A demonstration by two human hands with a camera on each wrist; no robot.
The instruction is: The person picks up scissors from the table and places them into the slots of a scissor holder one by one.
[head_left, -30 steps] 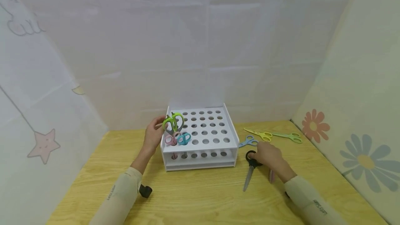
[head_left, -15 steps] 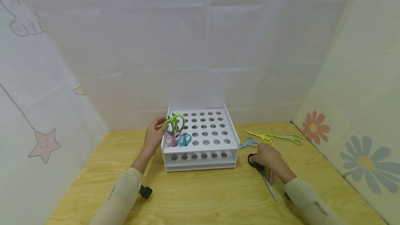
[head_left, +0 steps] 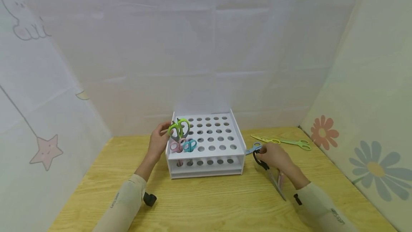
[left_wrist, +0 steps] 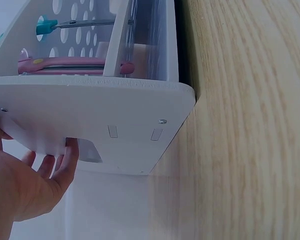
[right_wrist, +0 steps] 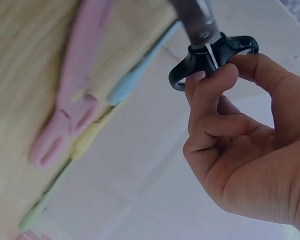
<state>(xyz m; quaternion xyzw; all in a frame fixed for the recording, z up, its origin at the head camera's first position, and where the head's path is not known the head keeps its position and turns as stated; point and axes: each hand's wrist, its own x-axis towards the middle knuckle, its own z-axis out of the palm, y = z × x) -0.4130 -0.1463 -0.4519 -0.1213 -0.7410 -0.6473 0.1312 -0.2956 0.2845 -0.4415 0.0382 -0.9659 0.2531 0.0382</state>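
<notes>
A white rack [head_left: 206, 155] with rows of round holes stands at the back centre of the table. My left hand [head_left: 157, 141] grips its left side panel [left_wrist: 115, 107], with fingertips in the handle cutout. Green scissors [head_left: 174, 127], pink scissors [head_left: 175, 148] and teal scissors [head_left: 190, 146] stand handles-up in the rack's left holes. To the rack's right, my right hand [head_left: 277, 156] pinches black-handled scissors [right_wrist: 197, 61] by the handle loops. Their blades [head_left: 277, 186] slant down towards the front right. Whether the blade tip touches the table, I cannot tell.
Blue scissors [head_left: 255, 147] lie beside the rack, partly hidden by my right hand. Behind are yellow scissors [head_left: 273, 141] and light green scissors [head_left: 303, 145]. Another pink pair [right_wrist: 82, 60] lies under my right wrist. White sheets hang around the wooden table [head_left: 206, 203].
My right hand has picked up the black-handled scissors by the handles. Their blades have swung from pointing front left to front right. The left hand has stayed on the rack.
</notes>
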